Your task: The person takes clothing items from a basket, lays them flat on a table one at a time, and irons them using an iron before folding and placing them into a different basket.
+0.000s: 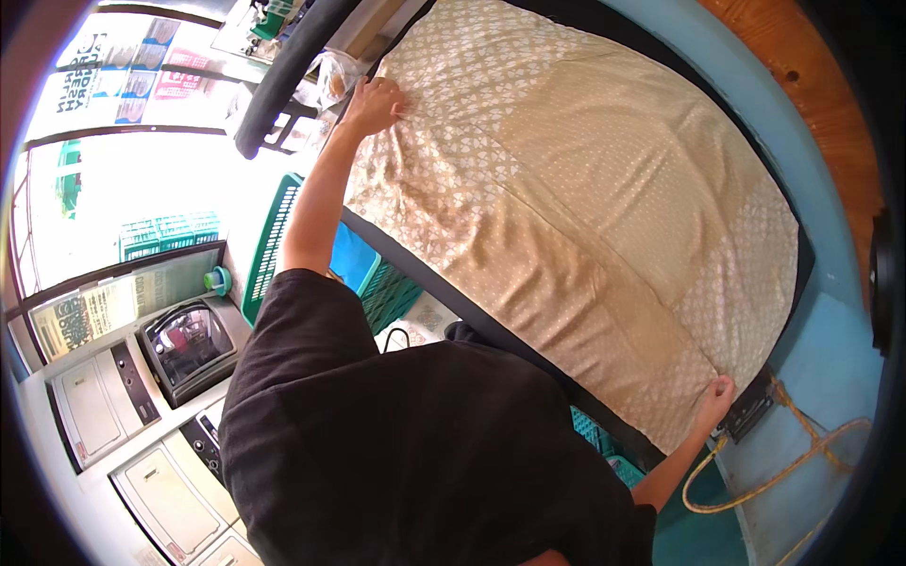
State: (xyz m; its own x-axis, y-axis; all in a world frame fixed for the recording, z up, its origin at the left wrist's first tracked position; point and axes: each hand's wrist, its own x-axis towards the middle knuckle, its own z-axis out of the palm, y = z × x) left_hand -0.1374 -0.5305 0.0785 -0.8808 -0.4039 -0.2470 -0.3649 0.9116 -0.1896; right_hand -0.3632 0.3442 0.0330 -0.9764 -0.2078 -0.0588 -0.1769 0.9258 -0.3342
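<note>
A large beige cloth (pixel 609 163) with white heart-like shapes and small dots covers the dark-edged table (pixel 488 318) before me. A fold line runs diagonally across it from the upper left towards the lower right, and wrinkles gather on the side nearer my body. At the cloth's left end, my left hand (pixel 374 107) grips the fabric with curled fingers. My right hand (pixel 716 401) pinches the cloth at the opposite end, where the fold line meets the border. Both arms are spread wide, and the fingertips are partly hidden.
Green plastic baskets (pixel 272 244) stand by my left arm. A dark padded bar (pixel 290 78) reaches in near my left hand. A blue wall (pixel 824 339) and a yellow hose or cord (pixel 750 499) lie beyond my right hand. Washing machines (pixel 170 488) line the lower left.
</note>
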